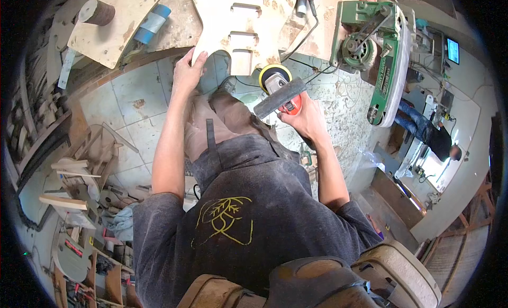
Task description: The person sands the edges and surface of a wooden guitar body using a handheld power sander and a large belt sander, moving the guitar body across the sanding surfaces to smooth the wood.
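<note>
A pale wooden guitar body (pixel 217 14) with several rectangular cut-outs lies at the top, its lower end jutting past the bench edge. My left hand (pixel 189 70) grips its left lower tip, thumb on the upper face and the other fingers partly hidden. In my right hand (pixel 307 120) is a red and grey angle grinder (pixel 290 104) fitted with a round, yellow-edged pad (pixel 274 70). The pad sits at the body's lower right edge; whether they touch I cannot tell. A thick dark grey bar (pixel 280 97) crosses over the tool, and my fingers wrap round its red housing.
A plywood board (pixel 114 24) carries a brown abrasive roll (pixel 97 12), with a blue cylinder (pixel 152 24) beside it. To the right stands a green belt sander (pixel 383 64). Cables (pixel 312 35) hang near the grinder. Another person (pixel 436 141) stands at the far right.
</note>
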`<control>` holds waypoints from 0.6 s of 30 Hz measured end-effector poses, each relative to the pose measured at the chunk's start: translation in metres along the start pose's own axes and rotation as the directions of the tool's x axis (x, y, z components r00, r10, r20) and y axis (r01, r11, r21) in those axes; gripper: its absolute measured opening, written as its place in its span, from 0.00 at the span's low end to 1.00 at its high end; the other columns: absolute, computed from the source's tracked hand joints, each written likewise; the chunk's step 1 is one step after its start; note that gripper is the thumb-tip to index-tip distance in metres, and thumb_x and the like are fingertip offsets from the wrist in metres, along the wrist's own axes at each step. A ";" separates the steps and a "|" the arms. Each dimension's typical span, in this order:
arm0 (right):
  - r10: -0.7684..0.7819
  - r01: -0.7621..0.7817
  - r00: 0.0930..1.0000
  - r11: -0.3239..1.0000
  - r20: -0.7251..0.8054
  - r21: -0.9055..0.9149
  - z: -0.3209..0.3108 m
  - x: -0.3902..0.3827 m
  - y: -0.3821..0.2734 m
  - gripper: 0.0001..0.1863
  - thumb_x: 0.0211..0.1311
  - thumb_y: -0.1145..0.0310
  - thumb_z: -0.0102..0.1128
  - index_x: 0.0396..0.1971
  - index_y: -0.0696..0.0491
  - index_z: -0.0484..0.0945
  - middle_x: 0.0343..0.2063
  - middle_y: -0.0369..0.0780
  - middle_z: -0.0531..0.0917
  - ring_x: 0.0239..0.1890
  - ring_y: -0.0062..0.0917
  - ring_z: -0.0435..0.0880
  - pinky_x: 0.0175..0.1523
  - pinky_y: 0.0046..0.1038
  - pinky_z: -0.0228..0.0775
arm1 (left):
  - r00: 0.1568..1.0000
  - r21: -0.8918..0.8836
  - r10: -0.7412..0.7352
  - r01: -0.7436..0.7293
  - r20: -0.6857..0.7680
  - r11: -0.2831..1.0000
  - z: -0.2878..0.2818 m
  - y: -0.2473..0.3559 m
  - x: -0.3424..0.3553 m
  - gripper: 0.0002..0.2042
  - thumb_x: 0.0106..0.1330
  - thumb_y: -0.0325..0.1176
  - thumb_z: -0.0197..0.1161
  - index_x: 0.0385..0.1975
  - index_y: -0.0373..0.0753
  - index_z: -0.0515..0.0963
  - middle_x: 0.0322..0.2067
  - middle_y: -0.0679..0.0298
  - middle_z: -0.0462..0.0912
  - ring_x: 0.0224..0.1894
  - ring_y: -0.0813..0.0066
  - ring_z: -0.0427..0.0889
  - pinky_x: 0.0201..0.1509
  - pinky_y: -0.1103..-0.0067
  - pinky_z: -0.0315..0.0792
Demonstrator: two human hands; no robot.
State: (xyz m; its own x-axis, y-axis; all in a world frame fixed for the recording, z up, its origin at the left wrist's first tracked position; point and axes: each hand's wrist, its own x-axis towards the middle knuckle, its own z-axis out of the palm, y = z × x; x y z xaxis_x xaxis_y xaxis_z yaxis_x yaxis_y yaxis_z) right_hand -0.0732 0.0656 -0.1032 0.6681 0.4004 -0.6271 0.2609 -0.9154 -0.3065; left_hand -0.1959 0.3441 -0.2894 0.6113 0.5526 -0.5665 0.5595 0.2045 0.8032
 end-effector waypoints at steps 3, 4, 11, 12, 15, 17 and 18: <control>-0.031 0.031 0.999 0.999 -0.037 0.007 -0.001 -0.004 -0.001 0.35 0.43 0.55 0.71 0.50 0.60 0.74 0.36 0.56 0.85 0.42 0.51 0.85 0.49 0.45 0.76 | 1.000 -0.021 0.000 0.001 0.014 1.000 0.000 0.003 -0.001 0.28 0.68 0.53 0.65 0.60 0.38 0.79 0.34 0.59 0.87 0.31 0.74 0.87 0.38 0.77 0.78; -0.029 0.030 0.999 1.000 -0.037 0.009 -0.002 -0.003 -0.003 0.35 0.43 0.55 0.71 0.50 0.60 0.74 0.36 0.56 0.85 0.42 0.51 0.85 0.49 0.45 0.76 | 1.000 -0.020 -0.001 0.001 0.016 1.000 0.000 0.002 -0.002 0.28 0.68 0.53 0.65 0.60 0.38 0.79 0.34 0.59 0.87 0.31 0.74 0.87 0.38 0.77 0.78; 0.002 -0.002 1.000 1.000 -0.021 -0.029 -0.002 -0.002 -0.002 0.34 0.43 0.55 0.71 0.49 0.61 0.75 0.36 0.56 0.85 0.42 0.51 0.85 0.49 0.45 0.76 | 1.000 -0.008 -0.002 0.002 0.014 1.000 -0.002 0.003 -0.002 0.27 0.68 0.53 0.65 0.59 0.40 0.80 0.31 0.62 0.87 0.30 0.76 0.86 0.37 0.77 0.78; 0.005 -0.006 1.000 1.000 -0.016 -0.026 -0.001 -0.004 0.000 0.34 0.43 0.55 0.71 0.48 0.61 0.75 0.35 0.56 0.85 0.42 0.51 0.85 0.49 0.45 0.76 | 1.000 -0.013 -0.006 0.006 0.014 1.000 -0.001 0.004 -0.002 0.27 0.68 0.53 0.65 0.59 0.41 0.80 0.31 0.62 0.87 0.29 0.77 0.86 0.37 0.77 0.78; -0.003 0.002 0.999 1.000 -0.033 -0.022 -0.002 -0.008 -0.002 0.34 0.43 0.55 0.71 0.48 0.61 0.75 0.35 0.56 0.85 0.42 0.51 0.85 0.49 0.45 0.76 | 1.000 -0.006 -0.004 0.005 0.016 1.000 -0.001 0.005 -0.002 0.27 0.68 0.54 0.65 0.59 0.41 0.80 0.31 0.62 0.87 0.29 0.76 0.86 0.37 0.78 0.78; 0.006 -0.006 1.000 1.000 -0.020 -0.017 -0.007 -0.005 -0.012 0.34 0.42 0.55 0.71 0.48 0.61 0.75 0.36 0.56 0.85 0.42 0.51 0.85 0.50 0.45 0.76 | 1.000 -0.017 -0.004 0.005 0.029 1.000 -0.001 0.006 -0.003 0.26 0.70 0.52 0.64 0.59 0.39 0.80 0.34 0.63 0.86 0.31 0.77 0.86 0.36 0.79 0.78; 0.012 -0.013 1.000 1.000 -0.010 -0.014 -0.008 -0.003 -0.015 0.34 0.42 0.55 0.71 0.48 0.61 0.75 0.36 0.56 0.85 0.42 0.51 0.85 0.50 0.45 0.76 | 0.999 -0.030 -0.002 0.003 0.040 1.000 -0.002 0.007 -0.004 0.25 0.72 0.51 0.63 0.59 0.38 0.80 0.37 0.63 0.85 0.32 0.78 0.85 0.35 0.80 0.79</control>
State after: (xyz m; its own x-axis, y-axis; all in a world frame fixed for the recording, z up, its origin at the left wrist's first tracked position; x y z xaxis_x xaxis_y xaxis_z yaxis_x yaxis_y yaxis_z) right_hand -0.0731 0.0778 -0.0911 0.6780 0.3886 -0.6240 0.2622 -0.9208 -0.2886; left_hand -0.1955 0.3446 -0.2813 0.6318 0.5198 -0.5751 0.5447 0.2302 0.8064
